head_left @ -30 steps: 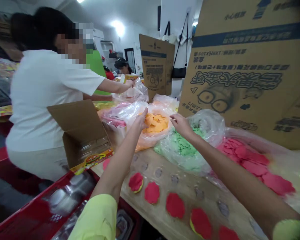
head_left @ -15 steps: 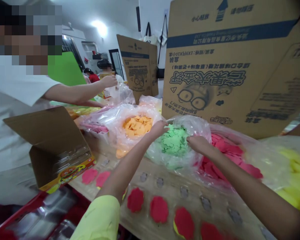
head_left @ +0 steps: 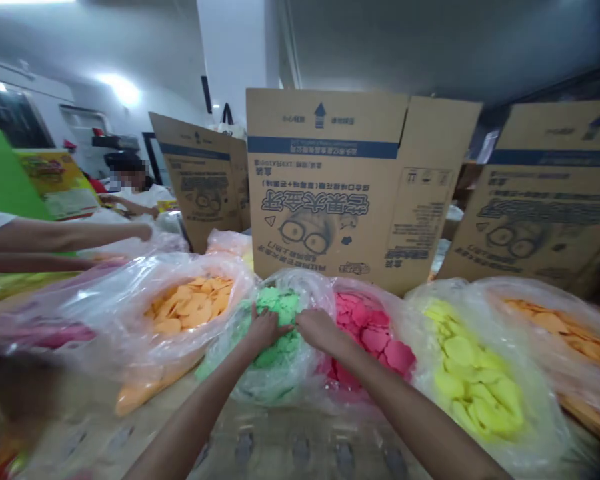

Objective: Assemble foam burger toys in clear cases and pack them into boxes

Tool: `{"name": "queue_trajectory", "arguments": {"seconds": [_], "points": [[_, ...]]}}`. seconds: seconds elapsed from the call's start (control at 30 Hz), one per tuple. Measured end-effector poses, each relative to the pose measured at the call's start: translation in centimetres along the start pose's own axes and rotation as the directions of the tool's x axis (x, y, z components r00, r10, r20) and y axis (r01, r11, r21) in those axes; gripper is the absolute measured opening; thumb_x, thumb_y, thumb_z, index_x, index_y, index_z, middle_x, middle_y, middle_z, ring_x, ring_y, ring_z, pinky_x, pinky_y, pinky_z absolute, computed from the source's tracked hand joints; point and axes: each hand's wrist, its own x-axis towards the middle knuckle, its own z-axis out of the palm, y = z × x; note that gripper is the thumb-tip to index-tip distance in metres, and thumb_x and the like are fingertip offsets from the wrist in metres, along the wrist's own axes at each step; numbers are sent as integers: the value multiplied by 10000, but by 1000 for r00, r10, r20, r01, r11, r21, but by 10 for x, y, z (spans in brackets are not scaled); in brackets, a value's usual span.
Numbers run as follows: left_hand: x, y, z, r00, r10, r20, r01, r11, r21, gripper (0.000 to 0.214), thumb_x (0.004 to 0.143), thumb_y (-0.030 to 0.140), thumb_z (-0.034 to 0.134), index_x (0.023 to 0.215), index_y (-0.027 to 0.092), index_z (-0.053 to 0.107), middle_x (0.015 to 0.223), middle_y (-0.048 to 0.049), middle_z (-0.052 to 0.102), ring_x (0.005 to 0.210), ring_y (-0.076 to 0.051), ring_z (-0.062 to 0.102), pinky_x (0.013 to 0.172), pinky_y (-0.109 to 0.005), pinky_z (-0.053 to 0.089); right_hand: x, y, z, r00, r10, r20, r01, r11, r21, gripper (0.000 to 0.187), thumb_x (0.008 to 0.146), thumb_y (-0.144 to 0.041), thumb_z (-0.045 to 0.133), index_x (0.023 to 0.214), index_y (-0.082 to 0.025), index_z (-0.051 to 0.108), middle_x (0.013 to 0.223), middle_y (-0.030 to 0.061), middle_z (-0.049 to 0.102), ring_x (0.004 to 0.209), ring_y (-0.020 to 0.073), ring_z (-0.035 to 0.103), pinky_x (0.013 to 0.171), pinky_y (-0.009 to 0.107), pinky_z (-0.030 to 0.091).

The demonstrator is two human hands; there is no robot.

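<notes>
Green flat scalloped pieces (head_left: 280, 303) lie heaped in a clear plastic bag (head_left: 275, 393) in the middle of the head view. My left hand (head_left: 265, 327) is over the heap with its fingers apart, touching the green pieces. At the right side of the same heap is my right hand (head_left: 316, 328), fingers curled together near the bag's edge; whatever may be in them is hidden. Just right of it, red scalloped pieces (head_left: 375, 333) fill another bag, partly covered by my right forearm. Orange pieces (head_left: 193, 303) sit in the bag on the left.
Yellow pieces (head_left: 473, 373) and further orange pieces (head_left: 570, 330) lie in bags at the right. Large cardboard boxes (head_left: 330, 160) stand behind the bags. A co-worker's arm (head_left: 80, 235) reaches in from the left. Small blurred silvery items (head_left: 245, 447) lie along the table front.
The view has turned right, bringing the yellow and second orange bags into sight. My left hand has come down from the far left edge onto the green pieces, and the hands are closer together.
</notes>
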Motion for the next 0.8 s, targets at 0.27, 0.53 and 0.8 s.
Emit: {"name": "queue_trajectory", "arguments": {"seconds": [0.27,0.53,0.8], "points": [[-20,40,-8,981,-86,171,14,924,382,331,740,450,515,906,166,554,919,-93,639,908,-248,575,959,-414,272,-9,6,0,999,-28,19,26,995,92,225,855,-219,411,910,-171,625,939,81,645,884,196,588,708,245,390],[-23,24,-15,935,-200,292,80,924,375,419,620,473,614,934,197,595,967,-79,627,896,-240,584,743,-288,429,-8,19,12,998,-41,51,31,984,176,232,858,-246,402,905,-181,620,951,71,633,875,198,576,668,245,361],[-30,35,-20,940,-157,301,57,947,316,415,597,400,624,964,210,579,937,-54,642,878,-238,596,709,-270,436,-15,21,8,997,-46,65,32,977,210,218,845,-257,424,915,-191,619,948,54,634,836,175,575,625,228,335]]}}
